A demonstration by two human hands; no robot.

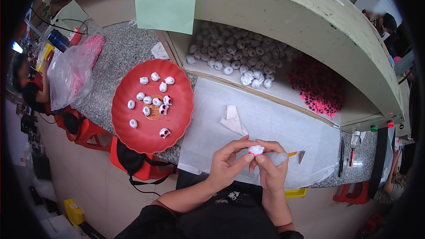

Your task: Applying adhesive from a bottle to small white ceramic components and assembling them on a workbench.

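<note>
Over the white sheet, my left hand [228, 161] and my right hand [271, 164] meet, the thumbs and fingers of both closed on a small rounded white piece with a pink edge [256, 150]. A translucent bottle [279, 158] with a yellow tip shows by my right hand; I cannot tell whether that hand holds it too. Beyond the hands lies a crumpled white cloth [233, 120]. To the left stands a red scalloped tray [126, 93] with several small white pieces; a few bear pink and black parts, like the piece [164, 132] near its front.
A pale green shelf unit [287, 6] arches over the back of the table. Inside are a heap of white rounded pieces [239, 46] and a pink-and-black pile [318, 86]. A plastic bag [71, 77] lies far left. Red stools [90, 132] stand below; other people sit at both sides.
</note>
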